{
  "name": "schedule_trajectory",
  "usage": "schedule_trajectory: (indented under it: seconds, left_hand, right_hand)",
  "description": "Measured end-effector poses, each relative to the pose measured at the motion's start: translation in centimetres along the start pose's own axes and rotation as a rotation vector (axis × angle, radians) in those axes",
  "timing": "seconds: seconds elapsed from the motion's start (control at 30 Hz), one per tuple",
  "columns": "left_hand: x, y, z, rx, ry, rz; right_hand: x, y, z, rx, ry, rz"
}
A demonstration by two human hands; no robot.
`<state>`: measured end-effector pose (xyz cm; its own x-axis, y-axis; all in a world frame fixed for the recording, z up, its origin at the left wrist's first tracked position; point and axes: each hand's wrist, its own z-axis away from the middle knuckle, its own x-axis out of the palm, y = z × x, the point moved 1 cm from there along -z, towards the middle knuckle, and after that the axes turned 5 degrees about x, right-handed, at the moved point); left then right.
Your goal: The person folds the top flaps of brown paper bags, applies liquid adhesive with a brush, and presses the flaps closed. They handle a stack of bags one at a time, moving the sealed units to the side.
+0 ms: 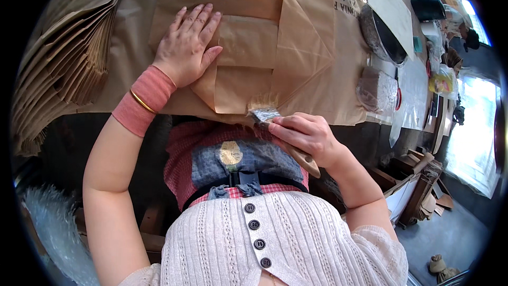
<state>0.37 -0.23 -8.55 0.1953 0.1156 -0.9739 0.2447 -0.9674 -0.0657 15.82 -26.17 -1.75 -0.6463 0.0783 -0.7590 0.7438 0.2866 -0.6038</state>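
A brown paper bag lies on the table in front of me, its end folded into overlapping flaps. My left hand rests flat on the left side of the folds, fingers stretched out and holding nothing. In my right hand is a flat paintbrush with a wooden handle and a silvery ferrule. Its bristles touch or hover just over the near edge of the folded flap; I cannot tell which.
A thick fanned stack of brown paper bags lies on the left. To the right are a dark-mouthed container, a plastic-wrapped block and a white sheet. Below right, a wooden box holds scraps beside the table.
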Motion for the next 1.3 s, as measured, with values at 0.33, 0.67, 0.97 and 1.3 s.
schedule_trajectory:
  seconds: [0.33,0.67,0.97,1.3]
  left_hand:
    - [1.0,-3.8,-0.7,0.093,0.183,0.677]
    - [1.1,-2.4,0.1,0.07,0.273,0.343]
    - [1.5,-2.3,0.0,0.09,0.29,0.285]
    - [1.0,-2.1,-0.2,0.108,0.242,0.288]
  right_hand:
    - [1.6,0.3,-11.3,-0.195,0.051,-0.069]
    - [2.1,-1.4,-5.1,-0.099,-0.184,0.014]
    - [-1.1,-3.5,-1.1,-0.027,-0.083,-0.033]
    - [0.8,-2.2,-0.3,0.078,0.018,-0.08]
